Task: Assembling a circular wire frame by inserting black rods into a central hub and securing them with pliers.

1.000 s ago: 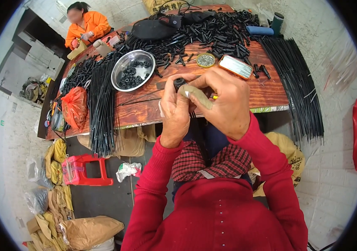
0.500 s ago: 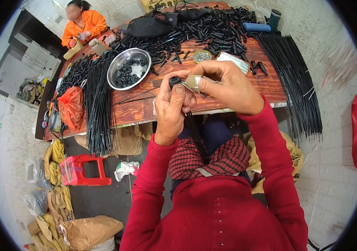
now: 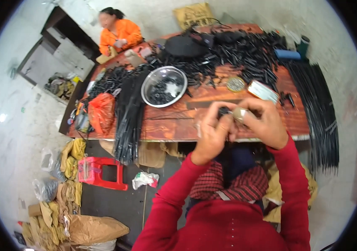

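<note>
Over the table's front edge, my left hand [image 3: 215, 134] is closed around a small round black part [image 3: 223, 111], its top showing between thumb and fingers. Close beside it, my right hand [image 3: 266, 121] pinches a short tan-wrapped tool [image 3: 239, 113]. The tool's end is turned toward the black part; blur hides whether they touch. Beyond my hands, a steel bowl [image 3: 144, 88] contains many small black rings. A round tin of small metal pieces [image 3: 236, 84] and a white rectangular tray [image 3: 264, 92] lie past my right hand.
Black plastic parts [image 3: 233, 50] cover the far side of the wooden table [image 3: 166, 129]. Bundles of thin black rods hang off the front [image 3: 127, 138] and right end [image 3: 320, 121]. A red bag [image 3: 101, 113] and red stool [image 3: 103, 172] are left. Another person in orange [image 3: 122, 33] sits far left.
The view has swung left, so the table and both hands appear farther right and lower. My hands stay close together, still gripping the black part and the tan-wrapped tool.
</note>
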{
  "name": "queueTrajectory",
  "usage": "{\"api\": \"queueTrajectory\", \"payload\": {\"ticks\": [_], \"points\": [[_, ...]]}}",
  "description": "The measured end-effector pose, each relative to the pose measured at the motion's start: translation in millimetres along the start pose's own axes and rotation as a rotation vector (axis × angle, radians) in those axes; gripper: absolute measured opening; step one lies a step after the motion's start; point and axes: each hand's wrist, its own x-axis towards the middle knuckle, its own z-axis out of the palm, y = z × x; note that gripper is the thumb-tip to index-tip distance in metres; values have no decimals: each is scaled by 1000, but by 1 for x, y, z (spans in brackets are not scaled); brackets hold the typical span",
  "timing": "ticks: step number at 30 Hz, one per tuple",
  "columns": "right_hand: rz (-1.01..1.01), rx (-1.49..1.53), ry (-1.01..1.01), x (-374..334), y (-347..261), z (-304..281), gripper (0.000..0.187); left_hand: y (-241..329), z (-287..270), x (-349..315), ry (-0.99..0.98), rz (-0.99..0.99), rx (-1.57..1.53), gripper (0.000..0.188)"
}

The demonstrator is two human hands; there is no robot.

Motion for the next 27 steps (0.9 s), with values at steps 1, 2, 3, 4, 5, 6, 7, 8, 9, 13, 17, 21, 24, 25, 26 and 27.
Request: {"api": "queueTrajectory", "payload": {"ticks": [1, 2, 3, 4, 5, 6, 7, 8, 9, 13, 17, 21, 24, 25, 26, 27], "points": [[94, 158, -42, -2, 6, -7, 19, 0, 4, -1, 12, -7, 24, 23], [194, 312, -90, -2, 16, -12, 22, -2, 6, -3, 25, -15, 44, 23], [218, 380, -48, -4, 28, -11, 23, -7, 9, -2, 15, 22, 9, 23], [249, 446, -12, -7, 37, -7, 24, -11, 10, -2, 35, 51, 8, 24], [316, 522, -17, -12, 36, -9, 23, -15, 5, 0, 45, 78, -25, 24], [302, 514, -5, -23, 50, -14, 23, -20, 3, 2, 34, 95, -73, 25], [181, 105, 123, -30, 78, -23, 22, -23, -2, 3, 43, 75, -108, 26], [61, -299, 235, -34, 108, -31, 22, -27, -12, 4, 64, 54, -137, 27], [71, -307, 240, -42, 128, -38, 22, -27, -23, 7, 37, 80, -136, 30], [-116, -1011, 189, -66, 172, -43, 30, -16, -33, 16, 38, 17, -246, 46], [-195, -1127, 146, -60, 179, -41, 33, -12, -35, 18, 1, 6, -269, 45], [-47, -1146, 51, -47, 187, -46, 27, -20, -34, 19, -34, 28, -274, 43], [390, -157, 26, -52, 203, -67, 25, -24, -29, 18, -71, 19, -281, 44], [416, 27, 41, -56, 187, -60, 31, -23, -31, 15, -79, 10, -269, 46], [413, 28, 34, -57, 167, -57, 31, -20, -32, 13, -73, 13, -266, 46], [403, 257, 71, -60, 142, -56, 30, -17, -30, 11, -75, 21, -247, 50]]}}
